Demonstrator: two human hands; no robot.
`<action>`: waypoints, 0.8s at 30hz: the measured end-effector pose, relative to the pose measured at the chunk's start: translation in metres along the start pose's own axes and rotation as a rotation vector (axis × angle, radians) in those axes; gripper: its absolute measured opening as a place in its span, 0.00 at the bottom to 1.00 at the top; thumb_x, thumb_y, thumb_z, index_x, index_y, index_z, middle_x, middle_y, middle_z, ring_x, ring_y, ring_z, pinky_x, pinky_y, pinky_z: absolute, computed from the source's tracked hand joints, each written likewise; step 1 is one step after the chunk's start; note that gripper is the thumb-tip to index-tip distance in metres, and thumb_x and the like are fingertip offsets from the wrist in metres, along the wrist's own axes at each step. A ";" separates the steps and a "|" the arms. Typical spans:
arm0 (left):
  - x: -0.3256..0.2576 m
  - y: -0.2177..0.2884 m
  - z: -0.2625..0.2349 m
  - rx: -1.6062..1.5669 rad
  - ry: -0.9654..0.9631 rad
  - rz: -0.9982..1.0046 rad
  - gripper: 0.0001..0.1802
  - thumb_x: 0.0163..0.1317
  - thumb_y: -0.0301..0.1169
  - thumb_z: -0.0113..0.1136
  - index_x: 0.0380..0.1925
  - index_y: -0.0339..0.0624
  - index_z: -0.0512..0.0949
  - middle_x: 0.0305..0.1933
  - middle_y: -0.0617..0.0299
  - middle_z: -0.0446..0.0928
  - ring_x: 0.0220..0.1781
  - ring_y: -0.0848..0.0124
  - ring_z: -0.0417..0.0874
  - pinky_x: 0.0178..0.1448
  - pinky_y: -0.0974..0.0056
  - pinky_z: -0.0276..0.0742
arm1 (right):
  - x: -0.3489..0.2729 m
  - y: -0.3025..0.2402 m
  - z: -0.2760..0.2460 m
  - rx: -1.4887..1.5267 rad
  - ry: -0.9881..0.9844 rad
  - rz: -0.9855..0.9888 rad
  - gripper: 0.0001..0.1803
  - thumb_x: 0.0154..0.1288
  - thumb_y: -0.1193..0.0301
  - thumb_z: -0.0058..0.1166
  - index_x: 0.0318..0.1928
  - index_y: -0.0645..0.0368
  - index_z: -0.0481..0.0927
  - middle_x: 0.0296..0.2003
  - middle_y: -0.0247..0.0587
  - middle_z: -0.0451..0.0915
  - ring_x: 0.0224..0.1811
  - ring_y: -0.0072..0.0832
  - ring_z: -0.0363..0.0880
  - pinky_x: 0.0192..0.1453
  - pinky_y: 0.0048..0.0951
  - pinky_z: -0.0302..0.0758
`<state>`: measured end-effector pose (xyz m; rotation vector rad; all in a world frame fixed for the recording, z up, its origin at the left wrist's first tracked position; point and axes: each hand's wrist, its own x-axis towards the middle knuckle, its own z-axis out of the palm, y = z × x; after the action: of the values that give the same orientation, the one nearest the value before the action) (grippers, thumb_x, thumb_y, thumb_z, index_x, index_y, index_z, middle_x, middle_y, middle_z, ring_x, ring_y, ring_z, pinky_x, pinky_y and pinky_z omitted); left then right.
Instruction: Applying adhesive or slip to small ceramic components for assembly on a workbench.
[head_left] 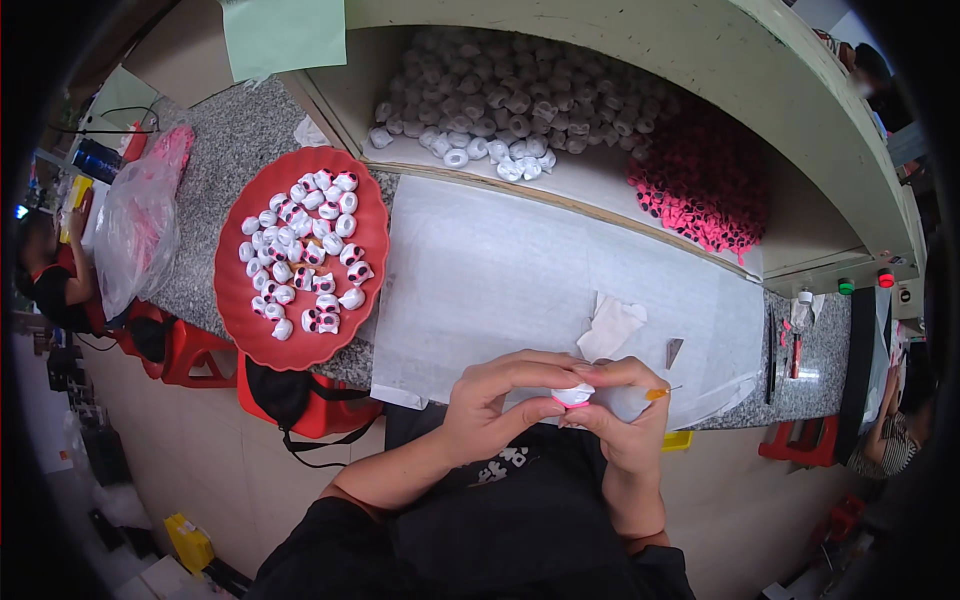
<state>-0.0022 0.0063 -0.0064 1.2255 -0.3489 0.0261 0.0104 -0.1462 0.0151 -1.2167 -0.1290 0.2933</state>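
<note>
Between both sets of fingertips, above the front edge of the work surface, is a small white rounded figure piece with a pink band along its lower side. My left hand pinches it from the left with thumb and forefinger. On the other side my right hand closes on the same piece. A small amber-coloured tip with a thin needle sticks out by the right hand's fingers; the rest of it is hidden. To the left, a red scalloped tray bears many white pieces with pink-and-black eye shapes.
White paper covers the bench, with a crumpled tissue and a small grey triangular piece on it. A shelf behind holds heaps of white pieces and pink parts. Tweezers-like tools lie right. Other people sit at both sides.
</note>
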 end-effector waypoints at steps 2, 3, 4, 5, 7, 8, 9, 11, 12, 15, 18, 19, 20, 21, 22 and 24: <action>-0.001 0.000 0.001 0.061 0.001 0.029 0.10 0.51 0.20 0.52 0.35 0.31 0.71 0.43 0.45 0.71 0.46 0.58 0.73 0.50 0.59 0.69 | 0.001 0.000 -0.001 -0.019 -0.024 0.002 0.15 0.41 0.84 0.59 0.34 0.66 0.75 0.28 0.38 0.76 0.28 0.18 0.72 0.33 0.17 0.67; -0.002 0.000 0.003 0.066 0.009 0.042 0.10 0.51 0.20 0.52 0.35 0.31 0.71 0.42 0.45 0.71 0.46 0.58 0.73 0.50 0.58 0.68 | 0.001 0.000 -0.003 -0.019 -0.024 0.003 0.15 0.41 0.84 0.59 0.34 0.66 0.75 0.28 0.38 0.76 0.28 0.18 0.72 0.33 0.17 0.67; -0.002 0.001 0.003 0.071 0.017 0.056 0.10 0.51 0.20 0.53 0.35 0.31 0.72 0.41 0.45 0.71 0.45 0.58 0.73 0.50 0.58 0.68 | 0.001 0.001 -0.004 0.005 -0.041 0.003 0.14 0.41 0.84 0.59 0.33 0.66 0.75 0.27 0.39 0.76 0.27 0.19 0.72 0.32 0.17 0.68; -0.001 0.000 0.004 0.071 0.017 0.056 0.10 0.51 0.20 0.53 0.35 0.31 0.72 0.41 0.45 0.71 0.45 0.58 0.73 0.50 0.58 0.68 | 0.001 0.002 -0.005 0.029 -0.058 0.004 0.14 0.40 0.85 0.59 0.33 0.66 0.75 0.27 0.40 0.76 0.27 0.19 0.73 0.32 0.17 0.68; 0.001 -0.001 0.003 0.103 0.000 0.109 0.09 0.51 0.21 0.53 0.34 0.31 0.72 0.40 0.45 0.72 0.44 0.58 0.74 0.51 0.57 0.67 | 0.002 0.003 -0.006 0.071 -0.061 0.014 0.13 0.40 0.85 0.59 0.32 0.67 0.74 0.27 0.41 0.76 0.27 0.20 0.74 0.31 0.18 0.69; 0.001 -0.001 0.004 0.104 0.001 0.109 0.09 0.51 0.21 0.53 0.34 0.31 0.72 0.40 0.45 0.72 0.44 0.58 0.74 0.51 0.57 0.67 | 0.002 0.003 -0.006 0.113 -0.063 0.025 0.13 0.40 0.85 0.59 0.31 0.67 0.74 0.26 0.42 0.76 0.26 0.21 0.74 0.31 0.18 0.70; 0.001 -0.001 0.005 0.100 0.014 0.099 0.09 0.50 0.22 0.53 0.34 0.31 0.72 0.39 0.46 0.72 0.44 0.58 0.74 0.51 0.56 0.67 | 0.003 0.003 -0.006 0.112 -0.064 0.024 0.13 0.40 0.85 0.59 0.31 0.67 0.74 0.26 0.42 0.76 0.26 0.21 0.74 0.31 0.18 0.70; 0.000 0.000 0.005 0.097 0.027 0.090 0.09 0.50 0.22 0.54 0.33 0.31 0.73 0.38 0.46 0.73 0.43 0.58 0.75 0.52 0.56 0.66 | 0.004 0.004 -0.005 0.166 -0.054 0.041 0.12 0.41 0.85 0.58 0.31 0.67 0.74 0.26 0.43 0.76 0.26 0.22 0.75 0.30 0.19 0.71; 0.000 0.000 0.005 0.133 0.035 0.102 0.10 0.50 0.23 0.55 0.33 0.32 0.73 0.38 0.46 0.73 0.43 0.58 0.75 0.52 0.55 0.66 | 0.004 0.004 -0.005 0.166 -0.055 0.041 0.12 0.41 0.85 0.58 0.31 0.67 0.74 0.26 0.43 0.76 0.26 0.22 0.75 0.30 0.19 0.71; 0.000 0.000 0.006 0.186 0.048 0.127 0.10 0.50 0.25 0.56 0.33 0.32 0.73 0.38 0.47 0.73 0.44 0.59 0.75 0.53 0.54 0.65 | 0.004 0.004 -0.005 0.150 -0.057 0.032 0.12 0.41 0.84 0.58 0.31 0.67 0.73 0.26 0.43 0.76 0.26 0.22 0.75 0.30 0.20 0.71; 0.000 0.001 0.007 0.190 0.062 0.141 0.10 0.50 0.26 0.56 0.33 0.33 0.73 0.38 0.48 0.73 0.43 0.59 0.75 0.55 0.53 0.63 | 0.003 0.005 -0.005 0.154 -0.074 0.024 0.12 0.41 0.84 0.59 0.31 0.67 0.73 0.27 0.44 0.77 0.26 0.22 0.75 0.30 0.20 0.71; 0.000 0.001 0.007 0.178 0.071 0.141 0.10 0.51 0.26 0.55 0.33 0.34 0.73 0.38 0.48 0.74 0.43 0.60 0.75 0.56 0.53 0.62 | 0.003 0.005 -0.005 0.154 -0.070 0.022 0.13 0.41 0.84 0.59 0.31 0.67 0.74 0.27 0.44 0.77 0.26 0.22 0.75 0.30 0.20 0.71; 0.000 0.001 0.008 0.178 0.072 0.142 0.10 0.51 0.26 0.55 0.33 0.34 0.73 0.38 0.48 0.74 0.43 0.60 0.75 0.56 0.53 0.62 | 0.003 0.005 -0.004 0.154 -0.066 0.020 0.13 0.40 0.84 0.59 0.31 0.66 0.74 0.27 0.44 0.77 0.26 0.22 0.75 0.30 0.20 0.71; 0.000 0.002 0.008 0.170 0.078 0.138 0.09 0.51 0.26 0.55 0.33 0.34 0.73 0.38 0.49 0.74 0.43 0.60 0.75 0.56 0.52 0.61 | 0.003 0.005 -0.003 0.154 -0.067 0.019 0.13 0.40 0.84 0.59 0.31 0.66 0.74 0.27 0.44 0.77 0.26 0.22 0.75 0.30 0.20 0.71; 0.000 0.002 0.008 0.163 0.085 0.135 0.09 0.51 0.27 0.55 0.33 0.35 0.73 0.37 0.49 0.74 0.43 0.60 0.75 0.56 0.52 0.60 | 0.003 0.004 -0.002 0.155 -0.056 0.026 0.13 0.40 0.84 0.60 0.31 0.66 0.74 0.27 0.44 0.77 0.26 0.22 0.75 0.30 0.19 0.71; 0.000 0.001 0.006 0.150 0.078 0.139 0.09 0.51 0.27 0.55 0.33 0.35 0.73 0.37 0.49 0.74 0.43 0.60 0.75 0.57 0.52 0.60 | 0.003 0.004 -0.001 0.156 -0.047 0.032 0.13 0.40 0.83 0.60 0.30 0.66 0.74 0.27 0.43 0.77 0.25 0.22 0.75 0.30 0.19 0.71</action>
<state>-0.0040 0.0009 -0.0033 1.3424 -0.3682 0.2223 0.0131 -0.1451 0.0107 -1.0588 -0.1248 0.3537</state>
